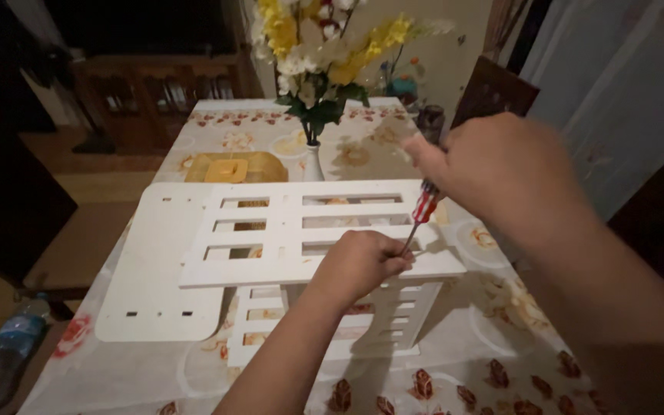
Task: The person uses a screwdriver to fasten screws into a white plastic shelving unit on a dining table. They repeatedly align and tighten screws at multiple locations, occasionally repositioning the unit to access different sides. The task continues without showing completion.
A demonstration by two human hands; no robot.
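A white slatted panel (pixel 293 230) lies flat on top of another white slatted piece (pixel 393 323) on the table. My left hand (pixel 359 265) rests curled on the panel's near right edge, fingers pinched around the tip of a screwdriver. My right hand (pixel 493 169) grips the red and white handle of that screwdriver (pixel 423 209), which points down and left into the panel. A flat white board (pixel 155 269) with small slots lies to the left, partly under the slatted panel.
A white vase with yellow and white flowers (pixel 313 69) stands behind the panel. A yellow lidded container (pixel 232 167) sits at the back left. A plastic bottle (pixel 5 350) is at the table's left edge. A floral cloth (pixel 501 369) covers the table.
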